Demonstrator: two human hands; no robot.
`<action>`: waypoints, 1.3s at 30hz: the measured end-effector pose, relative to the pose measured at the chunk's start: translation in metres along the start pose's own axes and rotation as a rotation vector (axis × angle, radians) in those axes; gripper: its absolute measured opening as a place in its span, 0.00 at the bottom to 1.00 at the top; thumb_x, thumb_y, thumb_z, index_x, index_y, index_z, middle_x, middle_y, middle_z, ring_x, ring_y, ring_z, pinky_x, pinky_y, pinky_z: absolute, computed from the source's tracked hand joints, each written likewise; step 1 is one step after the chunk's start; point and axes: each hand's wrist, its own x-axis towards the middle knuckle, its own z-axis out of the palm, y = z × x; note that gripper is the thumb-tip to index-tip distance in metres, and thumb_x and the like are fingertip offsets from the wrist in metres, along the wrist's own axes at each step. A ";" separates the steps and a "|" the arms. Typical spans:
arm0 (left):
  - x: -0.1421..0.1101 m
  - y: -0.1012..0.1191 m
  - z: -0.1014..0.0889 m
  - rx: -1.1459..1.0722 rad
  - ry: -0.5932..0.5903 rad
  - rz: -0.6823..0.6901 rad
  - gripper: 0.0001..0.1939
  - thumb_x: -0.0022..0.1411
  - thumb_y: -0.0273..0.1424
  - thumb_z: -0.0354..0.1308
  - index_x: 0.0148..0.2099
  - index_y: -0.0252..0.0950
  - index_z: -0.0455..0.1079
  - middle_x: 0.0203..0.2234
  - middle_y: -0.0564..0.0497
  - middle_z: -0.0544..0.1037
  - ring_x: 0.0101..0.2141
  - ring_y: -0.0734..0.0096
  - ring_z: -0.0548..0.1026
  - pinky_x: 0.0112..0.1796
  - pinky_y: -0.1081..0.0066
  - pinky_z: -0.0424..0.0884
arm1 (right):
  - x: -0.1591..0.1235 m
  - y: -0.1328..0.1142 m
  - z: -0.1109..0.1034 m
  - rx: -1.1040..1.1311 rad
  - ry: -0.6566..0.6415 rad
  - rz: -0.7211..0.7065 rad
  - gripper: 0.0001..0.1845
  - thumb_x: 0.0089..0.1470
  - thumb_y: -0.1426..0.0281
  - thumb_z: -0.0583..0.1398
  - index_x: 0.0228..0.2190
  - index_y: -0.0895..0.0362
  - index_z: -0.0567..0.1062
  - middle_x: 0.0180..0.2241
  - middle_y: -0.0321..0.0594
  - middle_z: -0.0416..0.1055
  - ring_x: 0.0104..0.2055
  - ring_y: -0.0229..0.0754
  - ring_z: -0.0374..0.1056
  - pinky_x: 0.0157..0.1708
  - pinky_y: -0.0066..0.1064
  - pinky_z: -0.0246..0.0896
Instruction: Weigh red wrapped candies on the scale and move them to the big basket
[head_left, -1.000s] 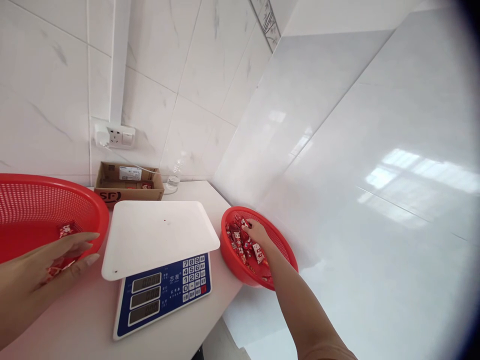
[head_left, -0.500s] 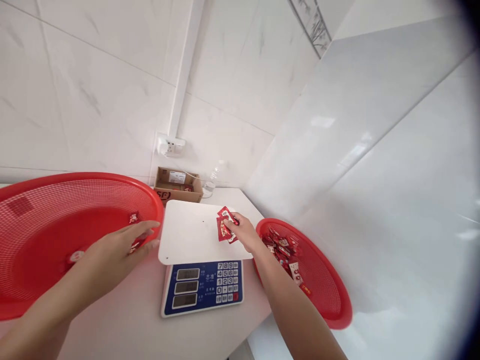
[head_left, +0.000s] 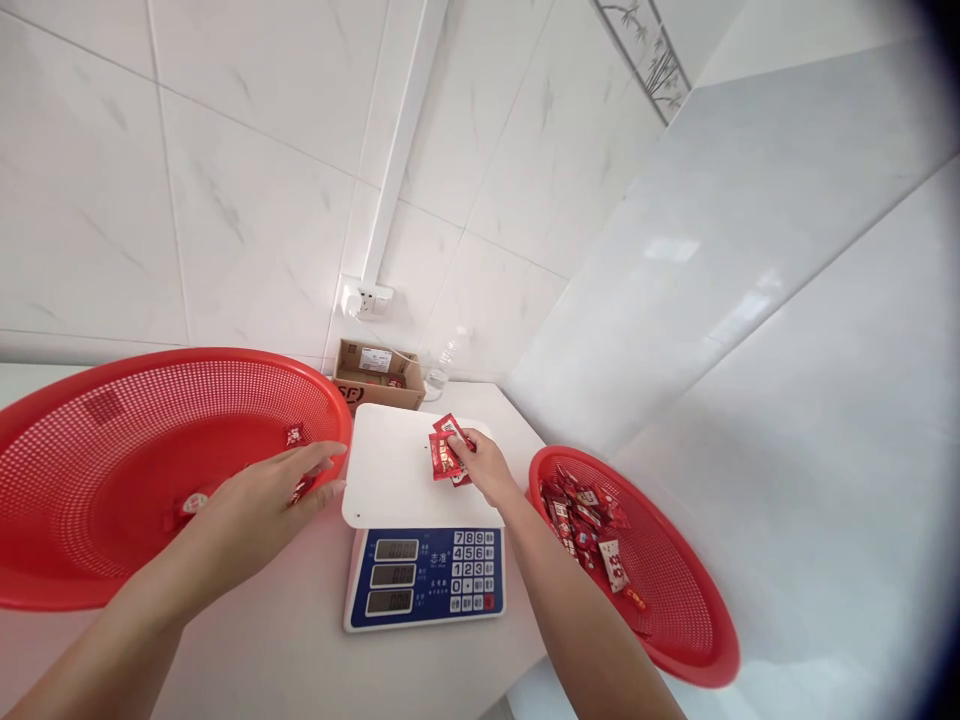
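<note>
My right hand (head_left: 484,465) pinches several small red packets (head_left: 445,457) with gold and white print, held above the right part of the white pan (head_left: 386,470) of a digital scale (head_left: 424,575). The scale's three displays appear to show zeros. My left hand (head_left: 281,495) is at the right rim of the large red basket (head_left: 195,365), fingers apart and slightly curved. A few red packets (head_left: 294,435) lie in that basket; some are partly hidden behind my left hand. No packet shows plainly between its fingers.
To the right, a smaller red basket (head_left: 679,570) holds a pile of red packets (head_left: 589,520). Behind the scale stand a cardboard box (head_left: 382,380) and a clear plastic bottle (head_left: 448,360). A wall socket (head_left: 367,300) with a cord is above them on the tiled wall.
The view has swung slightly left, so things sit further right. My right hand with the packets has shifted slightly left over the pan. My left hand stays near the large basket's rim.
</note>
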 end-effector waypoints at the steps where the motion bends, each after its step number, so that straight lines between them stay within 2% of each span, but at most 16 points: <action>1: 0.000 0.000 0.000 -0.007 -0.011 -0.003 0.24 0.62 0.47 0.41 0.57 0.45 0.61 0.51 0.48 0.72 0.54 0.55 0.67 0.52 0.57 0.62 | 0.000 -0.001 -0.001 -0.027 -0.002 0.007 0.20 0.53 0.52 0.53 0.36 0.55 0.70 0.28 0.36 0.72 0.26 0.38 0.69 0.21 0.26 0.62; 5: -0.001 0.000 -0.001 -0.012 -0.026 -0.025 0.24 0.62 0.47 0.41 0.58 0.47 0.59 0.53 0.49 0.70 0.55 0.55 0.65 0.52 0.56 0.61 | -0.002 -0.008 -0.005 -0.175 0.010 0.008 0.17 0.55 0.54 0.51 0.33 0.53 0.69 0.24 0.33 0.71 0.22 0.37 0.66 0.20 0.26 0.58; 10: -0.002 0.009 -0.006 -0.023 -0.056 -0.033 0.24 0.63 0.45 0.41 0.58 0.45 0.59 0.54 0.47 0.70 0.56 0.53 0.64 0.51 0.56 0.61 | -0.003 -0.013 -0.009 -0.398 0.050 -0.034 0.18 0.58 0.54 0.49 0.27 0.53 0.69 0.24 0.35 0.71 0.28 0.39 0.67 0.28 0.27 0.55; 19: -0.002 0.002 -0.002 0.009 -0.036 -0.011 0.24 0.63 0.47 0.40 0.58 0.47 0.59 0.55 0.49 0.69 0.55 0.52 0.65 0.52 0.54 0.61 | -0.004 -0.018 -0.014 -0.654 0.065 -0.015 0.21 0.61 0.55 0.45 0.30 0.51 0.72 0.29 0.38 0.73 0.32 0.41 0.66 0.26 0.28 0.46; 27: -0.003 -0.001 0.001 0.025 -0.042 -0.010 0.24 0.63 0.47 0.40 0.58 0.49 0.58 0.57 0.50 0.67 0.54 0.51 0.67 0.51 0.53 0.62 | -0.004 -0.017 -0.021 -0.700 0.055 0.015 0.20 0.59 0.54 0.47 0.31 0.51 0.73 0.30 0.39 0.74 0.32 0.42 0.67 0.27 0.29 0.47; 35: -0.002 -0.001 0.001 0.031 -0.053 0.001 0.23 0.63 0.46 0.40 0.58 0.49 0.59 0.57 0.51 0.67 0.55 0.52 0.66 0.51 0.53 0.62 | -0.001 -0.012 -0.018 -0.602 0.036 -0.005 0.16 0.57 0.57 0.51 0.31 0.51 0.73 0.30 0.36 0.74 0.33 0.40 0.68 0.31 0.28 0.53; 37: -0.001 -0.001 0.000 0.034 -0.056 -0.004 0.24 0.63 0.46 0.40 0.59 0.49 0.58 0.58 0.50 0.66 0.55 0.51 0.66 0.51 0.53 0.62 | -0.001 -0.012 -0.018 -0.580 0.055 -0.006 0.16 0.58 0.56 0.50 0.34 0.51 0.72 0.29 0.36 0.74 0.32 0.40 0.68 0.32 0.29 0.55; 39: -0.001 -0.002 0.001 0.042 -0.055 -0.013 0.24 0.63 0.47 0.40 0.59 0.49 0.58 0.58 0.50 0.66 0.54 0.51 0.67 0.50 0.52 0.62 | -0.001 -0.012 -0.020 -0.561 0.092 -0.013 0.15 0.58 0.60 0.50 0.41 0.52 0.71 0.34 0.39 0.74 0.34 0.41 0.69 0.34 0.30 0.56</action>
